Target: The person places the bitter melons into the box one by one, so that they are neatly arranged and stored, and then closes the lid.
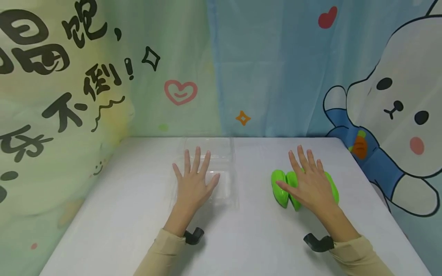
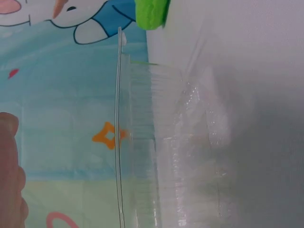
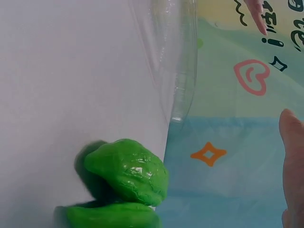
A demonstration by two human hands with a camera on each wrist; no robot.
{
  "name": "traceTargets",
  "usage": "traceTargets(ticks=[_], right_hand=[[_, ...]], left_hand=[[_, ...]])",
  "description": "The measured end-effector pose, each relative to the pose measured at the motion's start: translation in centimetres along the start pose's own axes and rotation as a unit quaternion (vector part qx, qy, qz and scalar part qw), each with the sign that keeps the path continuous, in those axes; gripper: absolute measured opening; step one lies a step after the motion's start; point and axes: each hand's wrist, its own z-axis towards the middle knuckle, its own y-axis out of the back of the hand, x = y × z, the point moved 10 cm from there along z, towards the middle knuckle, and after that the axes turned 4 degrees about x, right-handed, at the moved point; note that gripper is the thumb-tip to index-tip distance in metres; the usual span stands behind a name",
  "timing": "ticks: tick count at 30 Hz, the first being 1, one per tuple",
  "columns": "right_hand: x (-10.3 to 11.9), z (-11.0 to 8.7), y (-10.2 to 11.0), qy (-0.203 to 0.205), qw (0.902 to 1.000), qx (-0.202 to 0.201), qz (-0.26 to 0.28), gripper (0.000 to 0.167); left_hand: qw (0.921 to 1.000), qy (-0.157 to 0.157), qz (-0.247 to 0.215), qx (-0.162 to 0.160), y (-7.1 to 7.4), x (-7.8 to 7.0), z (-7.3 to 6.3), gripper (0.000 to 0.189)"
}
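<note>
Spread flat in the air, my left hand (image 1: 193, 188) is over a clear plastic container (image 1: 224, 189), fingers straight and holding nothing. The left wrist view shows the container's thin rim and ribbed wall (image 2: 156, 109) from the side. My right hand (image 1: 313, 188), also spread with straight fingers, is above several glossy green, tapered pieces (image 1: 279, 188) shaped like fruit or vegetables; their exact kind is unclear. That hand partly covers them in the head view. In the right wrist view, two green pieces (image 3: 130, 173) lie side by side on the table, apart from the thumb (image 3: 293, 161).
A white table (image 1: 255, 237) carries these things. Behind it hangs a printed curtain (image 1: 269, 76) with hearts, lettering and a cartoon animal, meeting the table's back and side edges. Black straps with mounts (image 1: 319, 243) sit on both wrists.
</note>
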Motion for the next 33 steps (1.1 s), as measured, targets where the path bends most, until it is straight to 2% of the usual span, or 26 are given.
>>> traceTargets(ticks=[3,9,12,25,29,33], right_hand=[[0.2,0.2,-0.1,0.005,1.0000,-0.002,0.009,0.102],[0.7,0.8,0.2,0.011,0.9997,-0.001,0.020,0.107],[0.7,0.9,0.3,0.013,0.9996,0.003,0.027,0.111],[0.6,0.7,-0.3,0.036,0.9987,-0.014,0.033,0.124],[0.5,0.8,-0.4,0.035,0.9988,-0.007,0.035,0.124],[0.5,0.8,-0.7,0.033,0.9981,0.013,0.050,0.124]], left_hand=[[1.0000,-0.001,0.000,0.002,0.1,0.2,0.0,0.072],[0.9996,-0.002,0.008,-0.025,1.0,0.6,0.3,0.073],[0.9995,-0.005,0.007,-0.031,1.0,0.8,0.3,0.074],[0.9997,-0.006,-0.013,-0.019,0.4,1.2,0.3,0.075],[0.9990,-0.011,-0.032,-0.028,0.7,1.5,0.3,0.074],[0.9950,-0.019,-0.081,-0.055,1.7,2.4,0.3,0.075]])
